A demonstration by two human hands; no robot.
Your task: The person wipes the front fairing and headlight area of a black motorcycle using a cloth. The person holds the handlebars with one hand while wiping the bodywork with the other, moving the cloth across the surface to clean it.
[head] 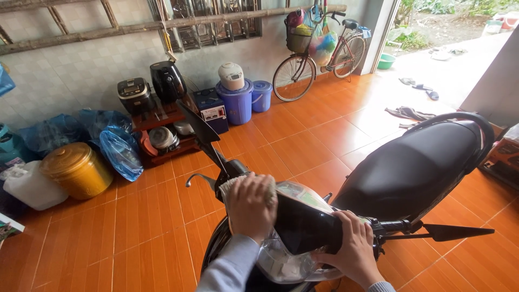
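A motorbike stands on the orange tiled floor, its black seat stretching away to the right and its front cover directly below the camera. The right hand lies palm down, fingers curled over the cover's right edge near the handlebar. The left hand, wrist bent downward, presses a pale cloth against the cover's left side, fingers clenched over it.

orange carton — right edge, blue bags
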